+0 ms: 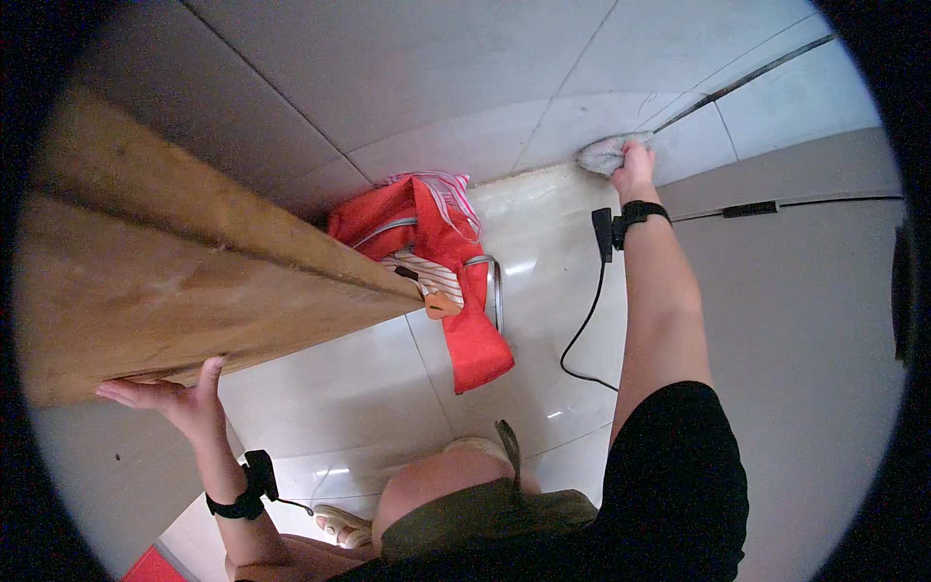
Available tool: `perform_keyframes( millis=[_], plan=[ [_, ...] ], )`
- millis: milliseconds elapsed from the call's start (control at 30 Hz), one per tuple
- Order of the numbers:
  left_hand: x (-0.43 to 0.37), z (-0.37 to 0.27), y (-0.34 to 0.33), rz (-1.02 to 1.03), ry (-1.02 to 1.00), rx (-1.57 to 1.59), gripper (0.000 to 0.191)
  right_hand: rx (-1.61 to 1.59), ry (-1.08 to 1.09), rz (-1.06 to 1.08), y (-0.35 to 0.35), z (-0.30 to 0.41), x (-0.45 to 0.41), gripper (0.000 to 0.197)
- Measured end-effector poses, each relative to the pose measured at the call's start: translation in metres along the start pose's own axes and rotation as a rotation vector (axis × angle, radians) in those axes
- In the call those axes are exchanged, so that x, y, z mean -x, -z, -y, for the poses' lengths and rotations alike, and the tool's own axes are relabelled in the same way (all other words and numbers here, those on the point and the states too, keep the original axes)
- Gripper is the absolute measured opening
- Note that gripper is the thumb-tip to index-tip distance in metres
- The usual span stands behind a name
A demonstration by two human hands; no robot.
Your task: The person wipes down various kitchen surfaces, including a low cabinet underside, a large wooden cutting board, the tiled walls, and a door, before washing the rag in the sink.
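Note:
My right hand (637, 166) is stretched out and grips a crumpled grey cloth (608, 154). The cloth lies against the foot of the tiled wall (465, 134), where it meets the floor near the corner. My left hand (178, 404) is at the near edge of a large brown board-like panel (218, 284). Its thumb is spread from the fingers and touches or nearly touches the panel; the fingers are not curled round it. A black strap with a small device sits on each wrist.
A red fabric bag (414, 225) with striped cloth lies between panel and wall, its red flap (480, 356) spread over the glossy floor tiles (364, 393). On the right stands a grey cabinet (785, 305) with a black handle (750, 209). A black cable (574, 342) hangs from my right wrist.

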State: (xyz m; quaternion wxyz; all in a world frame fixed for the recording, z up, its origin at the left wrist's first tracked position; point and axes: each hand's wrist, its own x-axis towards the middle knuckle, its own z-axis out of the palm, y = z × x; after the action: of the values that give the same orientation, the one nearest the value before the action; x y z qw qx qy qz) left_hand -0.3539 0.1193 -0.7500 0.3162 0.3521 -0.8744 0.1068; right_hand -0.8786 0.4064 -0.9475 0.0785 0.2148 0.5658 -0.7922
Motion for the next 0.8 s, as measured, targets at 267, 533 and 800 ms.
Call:
perform_keyframes(
  millis=[267,533,800],
  plan=[
    [0.004,0.002,-0.006,0.019,0.065,0.262,0.131,0.233,0.17,0.011,0.007,-0.037,-0.053,0.061],
    [0.009,0.006,-0.012,0.029,0.024,0.299,0.13,0.056,-0.094,0.31,-0.026,-0.043,0.049,0.071],
    [0.008,0.011,-0.012,-0.003,-0.039,0.03,0.124,0.489,0.574,0.214,-0.127,-0.061,0.258,0.089]
  ],
)
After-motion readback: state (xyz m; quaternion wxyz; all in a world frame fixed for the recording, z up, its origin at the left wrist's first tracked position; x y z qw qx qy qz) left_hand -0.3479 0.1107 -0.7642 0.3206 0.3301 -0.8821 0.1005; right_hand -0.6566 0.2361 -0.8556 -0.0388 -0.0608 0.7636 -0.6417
